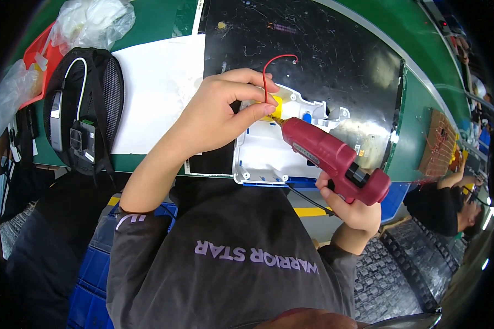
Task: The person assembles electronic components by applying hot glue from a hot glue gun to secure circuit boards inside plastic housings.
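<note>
A white plastic housing point(263, 156) lies on the black mat with its hollow inside facing up. My left hand point(219, 107) reaches over it, thumb and fingers pinched around a thin red wire point(265, 71). The wire's free end curves up and away to a small tip. Just by those fingertips a yellow part point(278, 106) sits in the housing, partly hidden by them. My right hand point(357, 211) is wrapped around the handle of a dark red glue gun point(321, 143). Its nozzle points at the yellow part, close to my left thumb; whether it touches cannot be made out.
The black mat point(340, 55) carries small scraps and a small purple piece point(281, 27). To the left lie a white sheet point(159, 93) and a black mesh bag point(111, 104). Behind them is a red bin point(35, 52) with plastic bags. A cardboard piece point(436, 142) with red wires and another person point(439, 205) are at right.
</note>
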Available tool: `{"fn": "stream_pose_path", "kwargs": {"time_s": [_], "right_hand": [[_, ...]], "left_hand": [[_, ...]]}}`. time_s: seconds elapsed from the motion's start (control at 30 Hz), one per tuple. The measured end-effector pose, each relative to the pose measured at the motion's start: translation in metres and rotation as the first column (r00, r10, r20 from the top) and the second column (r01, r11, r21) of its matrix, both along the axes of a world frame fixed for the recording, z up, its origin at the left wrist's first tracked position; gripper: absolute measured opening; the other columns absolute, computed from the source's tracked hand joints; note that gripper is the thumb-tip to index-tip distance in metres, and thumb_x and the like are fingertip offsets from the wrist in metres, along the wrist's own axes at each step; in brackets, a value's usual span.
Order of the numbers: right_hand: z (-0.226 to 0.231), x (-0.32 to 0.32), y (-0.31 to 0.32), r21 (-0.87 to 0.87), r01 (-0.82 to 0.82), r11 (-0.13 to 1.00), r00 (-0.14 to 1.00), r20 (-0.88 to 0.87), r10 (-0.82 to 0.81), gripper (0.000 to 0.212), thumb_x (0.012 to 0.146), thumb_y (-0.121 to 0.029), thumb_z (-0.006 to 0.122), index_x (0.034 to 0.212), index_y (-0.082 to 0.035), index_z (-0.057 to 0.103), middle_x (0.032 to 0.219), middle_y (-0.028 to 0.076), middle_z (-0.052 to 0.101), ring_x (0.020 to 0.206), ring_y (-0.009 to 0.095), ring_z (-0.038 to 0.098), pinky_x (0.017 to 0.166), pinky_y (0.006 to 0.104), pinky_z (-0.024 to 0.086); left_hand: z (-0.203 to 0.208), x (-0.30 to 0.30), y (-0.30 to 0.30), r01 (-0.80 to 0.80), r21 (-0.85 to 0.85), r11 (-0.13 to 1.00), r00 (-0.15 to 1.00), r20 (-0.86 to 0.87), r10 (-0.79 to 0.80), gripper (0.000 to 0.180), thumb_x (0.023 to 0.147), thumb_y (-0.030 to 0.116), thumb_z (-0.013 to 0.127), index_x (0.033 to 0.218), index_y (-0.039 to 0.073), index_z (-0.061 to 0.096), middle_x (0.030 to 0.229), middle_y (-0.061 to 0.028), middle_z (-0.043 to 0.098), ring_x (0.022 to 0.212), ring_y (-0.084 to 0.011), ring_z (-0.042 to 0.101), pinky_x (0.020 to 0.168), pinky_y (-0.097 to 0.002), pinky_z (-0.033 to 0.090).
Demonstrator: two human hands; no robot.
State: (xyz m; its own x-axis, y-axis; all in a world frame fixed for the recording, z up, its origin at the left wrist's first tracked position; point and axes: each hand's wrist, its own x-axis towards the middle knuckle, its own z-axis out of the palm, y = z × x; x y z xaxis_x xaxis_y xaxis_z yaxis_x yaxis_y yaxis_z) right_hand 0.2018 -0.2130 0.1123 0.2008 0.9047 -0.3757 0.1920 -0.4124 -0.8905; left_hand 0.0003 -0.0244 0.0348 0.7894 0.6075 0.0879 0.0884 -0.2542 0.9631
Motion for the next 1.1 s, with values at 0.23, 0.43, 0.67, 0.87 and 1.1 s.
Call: {"fn": "stream_pose_path", "kwargs": {"time_s": [0.23,0.43,0.67,0.87,1.1], "right_hand": [[-0.001,-0.003,-0.004,0.012,0.04,0.999,0.999,0.036,-0.04,0.024,0.069,0.003,0.07,0.092,0.004,0.063,0.079,0.007,0.067,0.073,0.01,0.063,0.066,0.0242,0.05],[0.003,-0.004,-0.001,-0.032,0.045,0.998,0.998,-0.051,-0.047,0.024,0.068,0.003,0.069,0.091,0.004,0.064,0.079,0.007,0.067,0.073,0.011,0.064,0.068,0.0235,0.05],[0.006,-0.007,0.0,0.002,0.055,0.998,0.994,-0.09,-0.054,0.026,0.066,0.004,0.067,0.092,0.004,0.065,0.081,0.008,0.067,0.076,0.012,0.064,0.073,0.0241,0.05],[0.006,-0.01,-0.001,0.001,0.062,0.998,0.993,-0.098,-0.062,0.026,0.066,0.003,0.067,0.092,0.003,0.065,0.081,0.008,0.067,0.075,0.013,0.064,0.072,0.0245,0.05],[0.003,-0.014,-0.002,0.051,0.02,0.998,1.0,-0.015,-0.019,0.021,0.067,-0.002,0.069,0.088,0.001,0.065,0.075,0.008,0.066,0.067,0.014,0.064,0.065,0.0241,0.048]], "left_hand": [[0.0,0.001,0.0,-0.006,0.006,1.0,1.0,-0.001,0.006,0.009,0.086,0.007,0.063,0.088,-0.001,0.068,0.105,-0.0127,0.064,0.112,-0.0296,0.058,0.093,-0.0358,0.047],[0.001,0.001,-0.001,-0.031,0.013,0.999,1.0,-0.006,0.031,0.01,0.086,0.007,0.063,0.088,-0.001,0.069,0.103,-0.0127,0.064,0.11,-0.0284,0.059,0.091,-0.0347,0.048],[0.0,0.001,-0.002,-0.051,0.046,0.998,0.998,-0.025,0.052,0.01,0.085,0.007,0.064,0.088,0.0,0.069,0.102,-0.0122,0.065,0.106,-0.0264,0.06,0.088,-0.0325,0.049],[-0.001,0.002,-0.001,-0.055,0.071,0.996,0.998,-0.039,0.058,0.01,0.085,0.007,0.064,0.088,0.0,0.07,0.101,-0.0112,0.065,0.104,-0.0248,0.061,0.087,-0.0312,0.049],[-0.003,0.003,-0.003,-0.059,0.105,0.993,0.998,-0.009,0.06,0.01,0.084,0.006,0.064,0.089,0.0,0.07,0.101,-0.0101,0.064,0.1,-0.0221,0.061,0.084,-0.03,0.049]]}}
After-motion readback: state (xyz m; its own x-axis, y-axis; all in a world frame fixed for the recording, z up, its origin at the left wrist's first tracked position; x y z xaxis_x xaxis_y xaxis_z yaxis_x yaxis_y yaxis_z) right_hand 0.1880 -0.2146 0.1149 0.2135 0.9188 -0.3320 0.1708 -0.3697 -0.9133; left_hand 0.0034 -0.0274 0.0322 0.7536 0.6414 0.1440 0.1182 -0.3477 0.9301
